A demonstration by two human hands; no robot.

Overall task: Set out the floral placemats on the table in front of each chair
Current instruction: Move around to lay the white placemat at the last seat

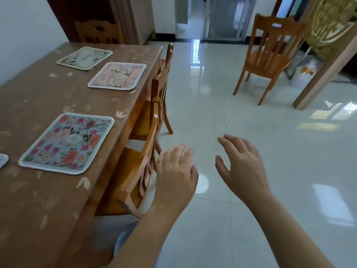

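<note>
Brown patterned cloth covered the surface (38, 200), which ran from 7 to 11 o'clock in frame. Head view, the only view.

Mats down:
- the blue floral placemat (66, 143) at 9 o'clock, square to the near chair (139, 171), which was tucked in just at the mat's 3 o'clock.
- the pink floral placemat (117, 76) at 11 o'clock, in front of the second chair (161, 89).
- the cream placemat (84, 58) further out toward 11, near the far end and facing the end chair (98, 31).
- a sliver of a fourth mat (2, 160) at the 9 o'clock frame edge, too cropped to read the pattern.

The three full mats lay flat, well apart from each other, and none overhung the edge.

Hands: the left hand (175, 171) sat at 6 o'clock, grip apart, fingers spread, holding nothing. It was just beside the near chair's top rail; contact was not resolvable. The right hand (241, 165) was at 5 o'clock over the floor (212, 113), grip apart as well, empty.

One loose chair (270, 55) stood at 1 o'clock on the tiles, well apart from the surface, with no mat tied to it. A white bag (305, 74) sat just beyond it.

Judgement: this side looked done, since every chair seen at the surface had a mat in front of it. With nothing in hand and no spare stack in view, the task was probably at or near its end. The opposite side and the near end were out of frame, so I could not confirm them. The loose chair may or may not count.
</note>
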